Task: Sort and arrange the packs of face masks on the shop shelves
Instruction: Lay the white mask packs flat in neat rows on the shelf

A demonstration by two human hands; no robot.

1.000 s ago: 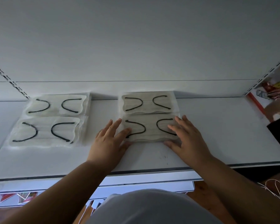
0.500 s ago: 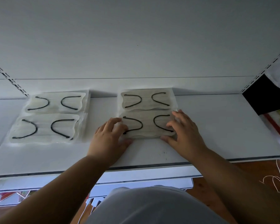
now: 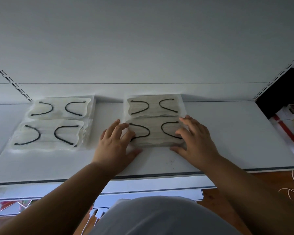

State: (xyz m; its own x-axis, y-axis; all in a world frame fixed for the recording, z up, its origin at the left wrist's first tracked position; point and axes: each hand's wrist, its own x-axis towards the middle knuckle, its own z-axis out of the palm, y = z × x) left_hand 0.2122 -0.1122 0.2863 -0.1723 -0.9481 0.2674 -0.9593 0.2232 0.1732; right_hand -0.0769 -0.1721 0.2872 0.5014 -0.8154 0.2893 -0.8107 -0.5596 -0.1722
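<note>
Evidently the front pack (image 3: 155, 134) is squared behind the shelf edge (image 3: 143, 174) by left hand (image 3: 115, 145) and right hand (image 3: 196, 141), fingers spread, gripping nothing.

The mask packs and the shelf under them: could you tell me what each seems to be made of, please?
Mask packs: apparently clear, slightly glossy plastic film, since masks and black ear loops show through. Shelf: smooth, matte white surface, possibly painted metal; the material cannot be confirmed.

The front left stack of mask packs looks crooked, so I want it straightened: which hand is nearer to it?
Left. The left hand lies just right of that stack; the right hand lies farther right.
</note>
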